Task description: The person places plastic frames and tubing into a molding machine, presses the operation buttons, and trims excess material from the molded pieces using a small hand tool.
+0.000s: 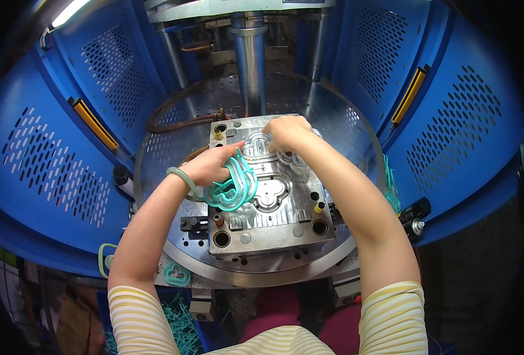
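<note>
The left hand (213, 164) and the right hand (289, 134) are apart over a metal block (271, 234), and the left one holds a bunch of teal loops (238, 195).

The left thumb and fingers are wrapped on the teal loops, which hang over the left side of the block, and a pale green bracelet (185, 176) is on that wrist. The right hand is at the far part of the block, with its fingers bent down; I cannot tell if they pinch anything. A flower-shaped hollow (271, 192) is nearer the person. The block sits on a round shiny plate (350, 136). Down by the left arm, teal scraps (182, 322) fill a blue bin.
</note>
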A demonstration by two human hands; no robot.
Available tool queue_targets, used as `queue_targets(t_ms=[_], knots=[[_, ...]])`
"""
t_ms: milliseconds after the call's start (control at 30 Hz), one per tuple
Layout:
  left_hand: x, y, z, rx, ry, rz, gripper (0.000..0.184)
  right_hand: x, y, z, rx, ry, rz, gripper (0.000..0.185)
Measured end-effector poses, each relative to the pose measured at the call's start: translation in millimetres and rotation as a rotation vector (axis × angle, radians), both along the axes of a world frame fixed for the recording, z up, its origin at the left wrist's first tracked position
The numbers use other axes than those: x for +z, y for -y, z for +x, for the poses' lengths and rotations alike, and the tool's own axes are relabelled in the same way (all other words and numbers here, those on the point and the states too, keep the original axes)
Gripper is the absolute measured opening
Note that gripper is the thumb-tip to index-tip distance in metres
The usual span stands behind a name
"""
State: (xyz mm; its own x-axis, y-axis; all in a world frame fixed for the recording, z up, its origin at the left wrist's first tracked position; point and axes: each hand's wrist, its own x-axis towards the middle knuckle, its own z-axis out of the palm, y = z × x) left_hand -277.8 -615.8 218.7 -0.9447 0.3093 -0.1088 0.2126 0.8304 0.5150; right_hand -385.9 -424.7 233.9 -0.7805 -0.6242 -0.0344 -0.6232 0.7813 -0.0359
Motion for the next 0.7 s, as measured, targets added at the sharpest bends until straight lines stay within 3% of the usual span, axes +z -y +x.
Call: queue_targets(t_ms=[67,133,233,567,700], knots=[[0.0,-0.8,0.7,0.011,0.033,0.009,0.068,0.3,-1.3,0.4,0.010,-0.007,0.010,0.034],[-1.3,-0.5,1.5,0.014,-0.032,0.012,0.068,1.1,-2.5,2.5,0.021,-0.014,0.007,0.051],[3.5,-2.6,3.5,0.018,0.019,0.003,0.068,-2.7,-4.0,5.0,-0.001,-0.028,-0.073,0.035],[3.0,-4.4,3.2,0.023,0.019,0.002,0.066,5.0,-5.5,-1.1,0.037,0.057,0.035,0.046],[3.4,-4.4,-2.9,-0.067,-0.077,-0.092,0.047,8.3,-7.6,5.7,0.069,0.017,0.069,0.048]])
